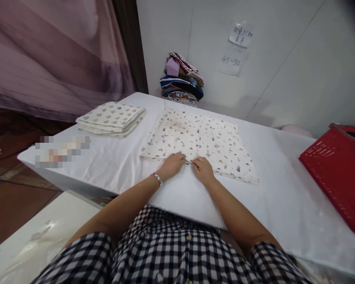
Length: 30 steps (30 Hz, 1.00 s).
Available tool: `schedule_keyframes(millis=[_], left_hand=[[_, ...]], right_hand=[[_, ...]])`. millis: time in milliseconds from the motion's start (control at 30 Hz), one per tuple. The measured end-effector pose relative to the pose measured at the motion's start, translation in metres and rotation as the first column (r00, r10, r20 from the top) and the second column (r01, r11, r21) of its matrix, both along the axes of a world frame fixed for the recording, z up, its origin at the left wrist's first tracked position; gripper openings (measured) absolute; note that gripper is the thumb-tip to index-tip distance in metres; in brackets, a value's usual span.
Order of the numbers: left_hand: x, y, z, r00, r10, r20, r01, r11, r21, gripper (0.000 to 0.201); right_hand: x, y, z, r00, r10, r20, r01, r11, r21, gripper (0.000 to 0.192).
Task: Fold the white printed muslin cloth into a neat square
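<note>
A white cloth [195, 136] with small scattered prints lies folded in layers, spread flat on the white-covered table [284, 189] before me. At the middle of its near edge, my left hand [174, 163] is closed on the cloth, with a bracelet at the wrist. Close beside it, my right hand [202, 169] pinches the same edge between thumb and fingers. The two hands are a small gap apart. How many layers each hand grips is hidden by the fingers.
A folded cloth [111, 117] with grey prints lies at the table's left. Behind the table's far edge is a stack of folded fabrics [182, 81]. A red plastic basket [337, 173] stands at the right. Paper notes [231, 61] hang on the wall.
</note>
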State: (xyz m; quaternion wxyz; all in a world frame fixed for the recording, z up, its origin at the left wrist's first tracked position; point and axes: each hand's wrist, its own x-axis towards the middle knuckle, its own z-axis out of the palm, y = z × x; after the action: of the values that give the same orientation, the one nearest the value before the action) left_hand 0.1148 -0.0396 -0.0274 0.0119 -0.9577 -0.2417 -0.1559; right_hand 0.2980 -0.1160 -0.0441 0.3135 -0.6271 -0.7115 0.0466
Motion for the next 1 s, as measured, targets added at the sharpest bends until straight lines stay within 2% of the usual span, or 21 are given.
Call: schedule_keyframes(millis=[167, 267, 367, 500, 800, 900, 1000], left_hand=[[-0.004, -0.004, -0.005, 1.0, -0.005, 0.019, 0.004, 0.998, 0.059, 0.025], [-0.008, -0.006, -0.006, 0.999, 0.002, 0.036, -0.004, 0.998, 0.064, 0.024], [-0.009, -0.006, -0.008, 0.999, 0.019, 0.049, -0.021, 0.999, 0.045, 0.022], [-0.007, -0.005, -0.01, 0.998, 0.033, 0.045, -0.033, 0.999, 0.003, 0.021], [-0.012, -0.009, 0.001, 0.998, 0.041, 0.044, -0.037, 0.995, -0.089, 0.017], [-0.017, -0.009, 0.003, 0.995, 0.096, 0.028, -0.092, 0.991, -0.101, 0.017], [-0.025, -0.007, 0.002, 0.985, 0.17, 0.008, -0.169, 0.983, -0.076, 0.024]], right_hand=[[0.0, -0.001, -0.001, 1.0, 0.015, -0.013, -0.014, 1.0, 0.018, 0.026], [-0.001, -0.003, 0.001, 0.996, 0.072, 0.055, -0.073, 0.997, 0.017, 0.029], [-0.003, -0.005, 0.004, 0.98, 0.119, 0.157, -0.12, 0.993, -0.008, 0.029], [-0.006, -0.005, 0.006, 0.969, 0.103, 0.225, -0.098, 0.995, -0.035, 0.026], [-0.003, -0.002, 0.0, 0.981, 0.093, 0.17, -0.09, 0.996, -0.026, 0.023], [-0.002, -0.002, -0.001, 0.978, 0.096, 0.183, -0.096, 0.995, -0.012, 0.024], [-0.002, -0.002, -0.001, 0.978, 0.1, 0.184, -0.1, 0.995, -0.005, 0.024]])
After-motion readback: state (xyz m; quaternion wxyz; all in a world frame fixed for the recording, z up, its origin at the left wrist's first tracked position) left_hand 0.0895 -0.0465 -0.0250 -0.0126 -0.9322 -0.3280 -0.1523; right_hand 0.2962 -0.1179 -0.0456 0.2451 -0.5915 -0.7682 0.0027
